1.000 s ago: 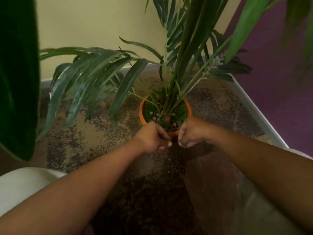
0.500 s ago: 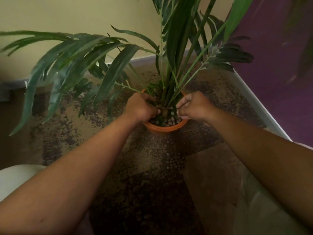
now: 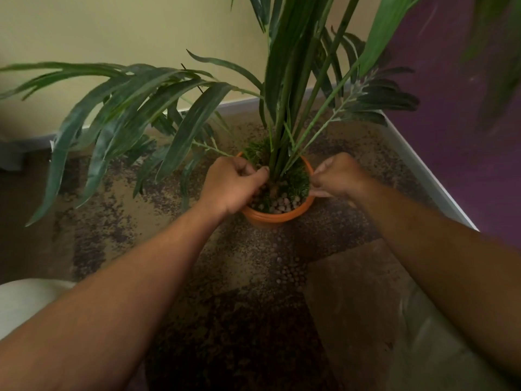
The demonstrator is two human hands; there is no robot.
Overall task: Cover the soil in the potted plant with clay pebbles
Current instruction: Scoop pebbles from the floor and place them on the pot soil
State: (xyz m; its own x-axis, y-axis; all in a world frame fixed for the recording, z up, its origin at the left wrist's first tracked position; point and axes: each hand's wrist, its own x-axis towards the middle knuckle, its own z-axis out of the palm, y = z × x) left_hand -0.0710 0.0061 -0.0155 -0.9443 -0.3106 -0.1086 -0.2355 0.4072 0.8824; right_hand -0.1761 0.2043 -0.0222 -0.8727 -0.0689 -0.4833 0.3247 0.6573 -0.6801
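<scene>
An orange pot (image 3: 277, 217) stands on the floor and holds a tall plant (image 3: 284, 108) with long green leaves. Pale clay pebbles (image 3: 279, 204) cover the front of the pot's surface, with green moss-like growth behind them. My left hand (image 3: 229, 184) hangs over the pot's left side with its fingers curled beside the stems, gripping clay pebbles that its fingers mostly hide. My right hand (image 3: 338, 176) is a fist at the pot's right rim, also closed round pebbles.
Loose pebbles (image 3: 287, 273) lie scattered on the mottled brown floor (image 3: 141, 235) in front of the pot. A white baseboard (image 3: 423, 176) and purple wall run along the right, a yellow wall behind. Drooping leaves (image 3: 127, 122) spread left. A pale rounded shape (image 3: 22, 300) sits lower left.
Both fists have moved forward from the pot's near rim to over the pot. The left now sits by the stems and the right has shifted out to the right rim.
</scene>
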